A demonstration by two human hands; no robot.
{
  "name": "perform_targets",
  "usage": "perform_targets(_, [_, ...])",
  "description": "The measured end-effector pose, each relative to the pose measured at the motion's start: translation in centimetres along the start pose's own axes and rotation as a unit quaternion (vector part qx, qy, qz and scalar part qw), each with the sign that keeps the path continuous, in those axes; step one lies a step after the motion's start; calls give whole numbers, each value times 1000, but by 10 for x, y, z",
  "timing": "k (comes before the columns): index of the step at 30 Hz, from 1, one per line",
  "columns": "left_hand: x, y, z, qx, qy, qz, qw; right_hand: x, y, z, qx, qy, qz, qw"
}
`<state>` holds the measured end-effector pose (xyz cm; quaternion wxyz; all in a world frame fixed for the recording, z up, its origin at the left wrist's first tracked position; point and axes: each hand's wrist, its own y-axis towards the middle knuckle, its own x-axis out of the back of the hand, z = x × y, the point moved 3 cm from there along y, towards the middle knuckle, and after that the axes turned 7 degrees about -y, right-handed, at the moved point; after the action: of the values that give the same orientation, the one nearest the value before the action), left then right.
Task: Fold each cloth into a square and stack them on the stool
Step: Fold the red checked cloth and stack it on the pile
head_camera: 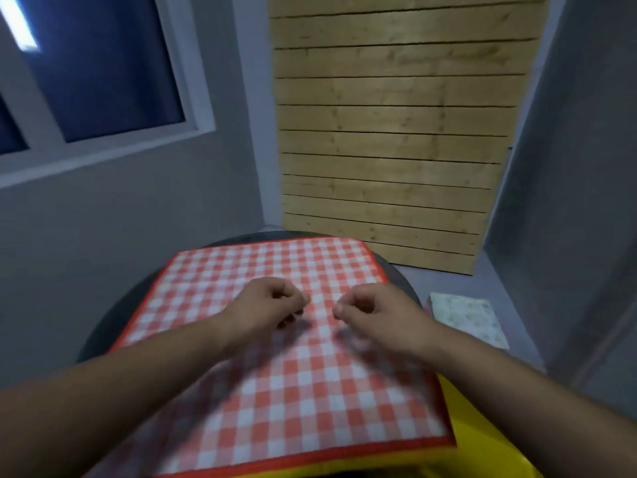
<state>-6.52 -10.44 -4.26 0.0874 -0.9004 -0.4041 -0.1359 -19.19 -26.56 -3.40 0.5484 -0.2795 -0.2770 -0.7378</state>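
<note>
A red-and-white checked cloth point(275, 260) with a red border lies spread flat over a dark round surface point(113, 315), which shows only at its rim. My left hand point(272, 301) and my right hand point(368, 305) hover side by side just over the cloth's middle. Both have their fingers curled in and the thumbs against the forefingers, with nothing visibly held. Their shadows fall on the cloth below them. A pale patterned cloth point(468, 319), folded into a flat square, lies lower down to the right of the round surface.
Something yellow point(482, 443) shows under the checked cloth's near right corner. A wooden slatted panel point(389, 132) leans against the far wall. A window point(103, 63) is at the left and a grey wall point(579, 201) at the right.
</note>
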Motion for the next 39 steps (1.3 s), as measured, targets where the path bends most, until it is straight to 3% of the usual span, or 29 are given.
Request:
perform_targets(4, [43,-66,33,-24,133,67,989,-58,-21,43,29,-28,138,990])
perform_targets(8, [50,-103,56,-65,194,123,971,-90,-36,50,44,-72,181,980])
perform_targets(15, [57,-125,88,-123,189,125,966,-115,-50,45,88,-170,183,964])
perform_targets(33, [54,-128,88,-82,176,126,973,-129,-64,43,66,-124,163,977])
perform_targets(39, [58,-130,71,-46,77,154,984,-119,-59,49,31,-24,137,990])
